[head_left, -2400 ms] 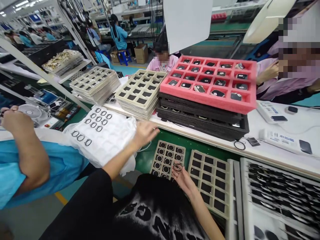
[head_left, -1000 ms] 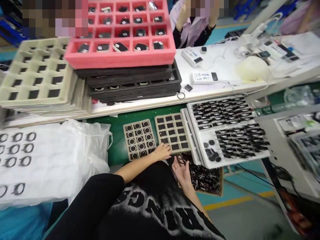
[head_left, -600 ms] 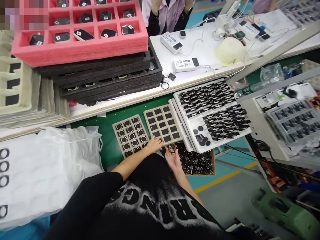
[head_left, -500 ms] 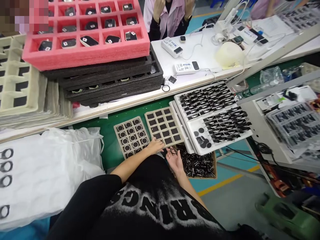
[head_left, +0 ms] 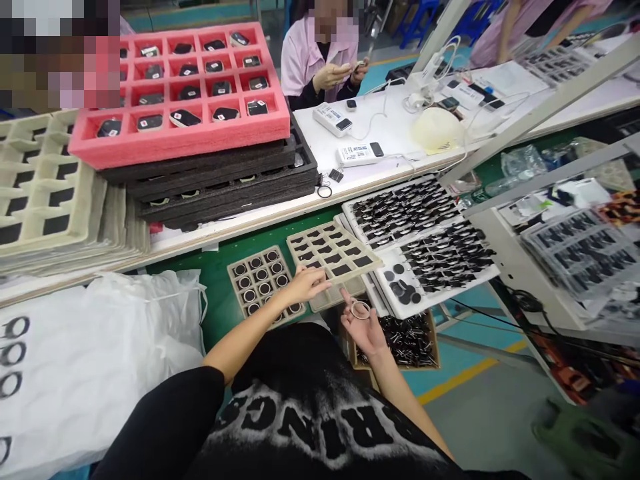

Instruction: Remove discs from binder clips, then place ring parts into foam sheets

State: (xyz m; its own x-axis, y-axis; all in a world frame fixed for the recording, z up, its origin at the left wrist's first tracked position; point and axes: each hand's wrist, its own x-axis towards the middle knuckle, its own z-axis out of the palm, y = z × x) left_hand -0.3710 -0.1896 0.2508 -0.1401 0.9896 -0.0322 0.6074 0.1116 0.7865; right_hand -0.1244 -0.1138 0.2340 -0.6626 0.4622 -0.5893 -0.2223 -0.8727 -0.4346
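My left hand (head_left: 309, 283) is at the near edge of a beige tray (head_left: 367, 259) with dark rectangular pockets, its fingers closed against that edge. The tray is tilted, and part of another tray (head_left: 325, 299) shows beneath it. My right hand (head_left: 365, 327), palm up, holds a pale ring (head_left: 360, 309) at its fingers, to the right of the lower tray. Left of both hands, a smaller beige tray (head_left: 246, 257) holds several dark round pieces with pale rims.
White trays (head_left: 387, 257) full of dark strips stand at the right, above a box (head_left: 434, 340) of black parts. Foam trays (head_left: 180, 143) are stacked on the white bench (head_left: 330, 147). A white bag (head_left: 125, 347) lies at the left. A person in pink (head_left: 305, 63) sits opposite.
The rectangular-pocket tray has been lifted at its near side, uncovering the lower tray. My right hand has moved right and down with the ring now plainly visible. The camera view has shifted.
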